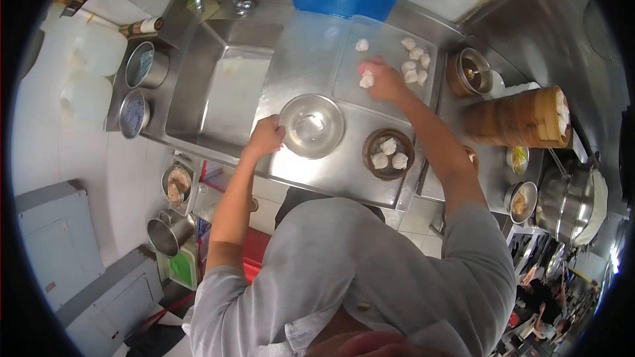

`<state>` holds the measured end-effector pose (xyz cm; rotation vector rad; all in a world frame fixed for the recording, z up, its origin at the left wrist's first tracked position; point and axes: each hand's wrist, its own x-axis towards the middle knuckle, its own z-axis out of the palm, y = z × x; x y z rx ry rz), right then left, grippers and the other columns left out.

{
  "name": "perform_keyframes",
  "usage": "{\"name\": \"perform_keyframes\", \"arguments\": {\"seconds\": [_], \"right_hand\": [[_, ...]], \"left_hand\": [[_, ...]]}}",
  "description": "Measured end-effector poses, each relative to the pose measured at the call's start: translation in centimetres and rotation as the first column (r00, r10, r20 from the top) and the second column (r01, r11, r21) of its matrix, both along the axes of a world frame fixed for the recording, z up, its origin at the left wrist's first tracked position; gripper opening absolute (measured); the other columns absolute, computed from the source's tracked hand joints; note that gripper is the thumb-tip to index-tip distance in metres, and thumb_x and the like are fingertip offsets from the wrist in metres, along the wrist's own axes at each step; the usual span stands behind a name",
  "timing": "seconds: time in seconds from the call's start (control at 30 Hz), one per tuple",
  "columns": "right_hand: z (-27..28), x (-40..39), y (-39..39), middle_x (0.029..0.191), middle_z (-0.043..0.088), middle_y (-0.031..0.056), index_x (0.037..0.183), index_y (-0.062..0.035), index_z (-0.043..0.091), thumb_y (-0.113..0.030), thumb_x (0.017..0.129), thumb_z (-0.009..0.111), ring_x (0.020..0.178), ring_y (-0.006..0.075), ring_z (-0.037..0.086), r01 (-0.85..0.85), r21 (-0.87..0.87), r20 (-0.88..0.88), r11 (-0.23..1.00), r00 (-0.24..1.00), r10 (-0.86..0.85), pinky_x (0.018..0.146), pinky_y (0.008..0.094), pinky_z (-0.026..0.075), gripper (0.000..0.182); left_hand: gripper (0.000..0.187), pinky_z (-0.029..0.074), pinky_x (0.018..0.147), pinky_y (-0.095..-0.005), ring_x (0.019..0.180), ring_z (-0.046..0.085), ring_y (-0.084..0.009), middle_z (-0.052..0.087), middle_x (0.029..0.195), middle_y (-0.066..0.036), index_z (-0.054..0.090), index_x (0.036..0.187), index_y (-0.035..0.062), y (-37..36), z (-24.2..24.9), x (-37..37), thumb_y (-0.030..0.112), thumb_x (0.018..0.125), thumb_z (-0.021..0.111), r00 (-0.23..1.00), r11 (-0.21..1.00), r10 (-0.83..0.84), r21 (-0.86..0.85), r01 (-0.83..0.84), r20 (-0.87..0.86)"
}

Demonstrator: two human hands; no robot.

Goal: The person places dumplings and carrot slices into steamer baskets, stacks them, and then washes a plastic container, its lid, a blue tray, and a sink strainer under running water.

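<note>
ok so the main thing here is the white dumpling (366, 79), right up against the fingers of the right hand (378, 74), over the left part of the clear tray (346, 59). That hand's a bit blurry and seen from above, so I honestly can't tell if the fingers are closed on it or just touching it. One loose dumpling (362, 45) sits alone just beyond the hand, and the dumpling cluster (411, 76) is bunched over at the tray's right side, maybe so the left part has room for a hand to work. The left hand (268, 135) has its fingers curled in and looks to be gripping the left rim of the metal bowl (311, 126), which I'd guess is to stop it sliding on the slick steel counter (297, 53). Near the counter's front edge there's a round steamer basket (387, 175) with three dumplings (399, 161) in it, set a little apart from each other, probably so they don't stick. Handy spot too, close to the body and just in front of the tray. Further right is the tall bamboo stack (509, 122), standing off the work area, and way over left is the sink (188, 102), with the bowl between it and the basket
</note>
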<state>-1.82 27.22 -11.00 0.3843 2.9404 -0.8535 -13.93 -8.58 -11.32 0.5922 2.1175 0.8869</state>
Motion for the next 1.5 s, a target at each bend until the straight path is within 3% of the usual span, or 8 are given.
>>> {"name": "perform_keyframes", "arguments": {"seconds": [0.3, 0.47, 0.53, 0.93, 1.17, 1.23, 1.43, 1.5], "right_hand": [[5.9, 1.3, -12.6, 0.138, 0.053, 0.0129, 0.133, -0.0212, 0.058, -0.019, 0.074, 0.081, 0.123, 0.0351, 0.057, -0.393, -0.196, -0.145, 0.899, 0.918, 0.37, 0.101, 0.0456, 0.05, 0.064], [0.6, 2.0, -4.1, 0.137, 0.051, 0.0233, 0.137, -0.0097, 0.051, -0.03, 0.077, 0.082, 0.121, 0.041, 0.057, 0.408, 0.127, -0.032, 0.904, 0.913, -0.407, 0.1, 0.0462, 0.05, 0.071], [-2.9, 2.2, -1.5, 0.134, 0.053, 0.0259, 0.138, -0.0053, 0.048, -0.032, 0.079, 0.08, 0.118, 0.0422, 0.058, 0.461, 0.163, 0.038, 0.872, 0.881, -0.472, 0.1, 0.0479, 0.05, 0.072], [-8.0, -8.1, 1.0, 0.128, 0.058, 0.0173, 0.128, -0.0143, 0.058, -0.035, 0.092, 0.066, 0.118, 0.0403, 0.057, 0.273, 0.389, -0.229, 0.88, 0.954, -0.195, 0.097, 0.0484, 0.05, 0.042], [-1.2, -3.6, -10.6, 0.123, 0.061, 0.0135, 0.122, -0.0141, 0.062, -0.031, 0.093, 0.067, 0.115, 0.0352, 0.059, 0.176, -0.269, -0.273, 0.947, 0.929, -0.25, 0.095, 0.0461, 0.051, 0.034], [1.4, -1.7, -13.1, 0.129, 0.059, 0.0144, 0.125, -0.0136, 0.062, -0.033, 0.092, 0.068, 0.121, 0.0353, 0.056, -0.11, -0.018, -0.33, 0.994, 0.939, 0.098, 0.097, 0.0466, 0.051, 0.039], [-0.6, 0.4, 0.7, 0.142, 0.052, 0.0176, 0.139, -0.0073, 0.053, -0.046, 0.088, 0.07, 0.131, 0.0377, 0.05, 0.568, 0.319, -0.253, 0.758, 0.822, -0.51, 0.108, 0.0482, 0.044, 0.067], [-3.3, 1.0, 6.5, 0.145, 0.05, 0.0197, 0.144, -0.006, 0.047, -0.051, 0.087, 0.069, 0.135, 0.0376, 0.047, 0.539, 0.451, -0.232, 0.711, 0.84, -0.49, 0.112, 0.0482, 0.04, 0.076]], "left_hand": [[0.018, 0.054, 0.05, -0.0363, 0.051, 0.067, -0.0224, 0.063, 0.063, -0.017, 0.055, 0.083, -0.0073, 0.6, -0.6, 1.2, 0.009, 0.09, 0.056, 1.0, 0.998, 0.028, 0.047, -0.028, 0.001], [0.017, 0.053, 0.045, -0.0343, 0.049, 0.066, -0.0211, 0.061, 0.06, -0.017, 0.052, 0.082, -0.0065, -2.7, -2.3, 1.6, 0.008, 0.09, 0.057, 0.988, 0.986, 0.156, 0.065, -0.155, -0.002], [0.016, 0.052, 0.044, -0.0338, 0.048, 0.065, -0.0209, 0.061, 0.059, -0.017, 0.052, 0.083, -0.0066, -3.3, -2.3, 1.8, 0.007, 0.091, 0.056, 0.979, 0.975, 0.194, 0.094, -0.199, 0.064], [0.019, 0.053, 0.048, -0.0349, 0.051, 0.066, -0.0206, 0.062, 0.06, -0.015, 0.055, 0.086, -0.0059, -3.8, -2.5, 2.4, 0.012, 0.092, 0.056, 0.97, 0.97, 0.233, 0.049, -0.237, 0.07], [0.023, 0.055, 0.051, -0.0358, 0.054, 0.068, -0.0213, 0.065, 0.066, -0.016, 0.058, 0.092, -0.007, -3.5, -4.1, 1.5, 0.016, 0.091, 0.057, 0.962, 0.964, 0.248, 0.064, -0.257, 0.115], [0.027, 0.055, 0.051, -0.0353, 0.056, 0.069, -0.0213, 0.067, 0.069, -0.018, 0.06, 0.098, -0.0086, -2.7, -2.2, 1.6, 0.017, 0.09, 0.059, 0.979, 0.978, 0.188, 0.073, -0.194, 0.076], [0.02, 0.052, 0.044, -0.0327, 0.047, 0.064, -0.0179, 0.064, 0.061, -0.013, 0.06, 0.093, -0.0058, -3.7, -2.7, 1.8, 0.014, 0.091, 0.059, 0.968, 0.971, 0.216, 0.074, -0.226, 0.123], [0.018, 0.052, 0.044, -0.0322, 0.047, 0.064, -0.017, 0.064, 0.062, -0.013, 0.06, 0.093, -0.0055, -4.3, -3.4, 2.1, 0.012, 0.091, 0.057, 0.971, 0.969, 0.206, 0.108, -0.22, 0.125]]}}
